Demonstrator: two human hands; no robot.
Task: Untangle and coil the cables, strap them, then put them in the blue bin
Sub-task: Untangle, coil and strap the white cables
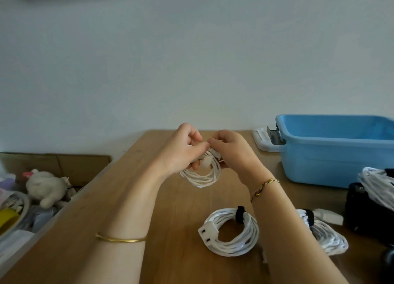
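Note:
Above the wooden table (170,198), both hands hold a small coil of white cable (202,176). My left hand (183,149) grips its top left part, thumb meeting the fingers of my right hand (229,149), which pinches the coil's top right. The loops hang below the hands. A coiled white cable with a black strap and a two-slot plug (232,232) lies flat near the front. A second strapped white coil (322,230) lies to its right, partly behind my right forearm. The blue bin (332,149) stands at the back right.
More white cable (377,183) rests on a black object (366,213) at the right edge. A white lid (264,138) lies behind the bin. Left of the table, a cardboard box (64,162) holds a plush toy (45,187) and clutter.

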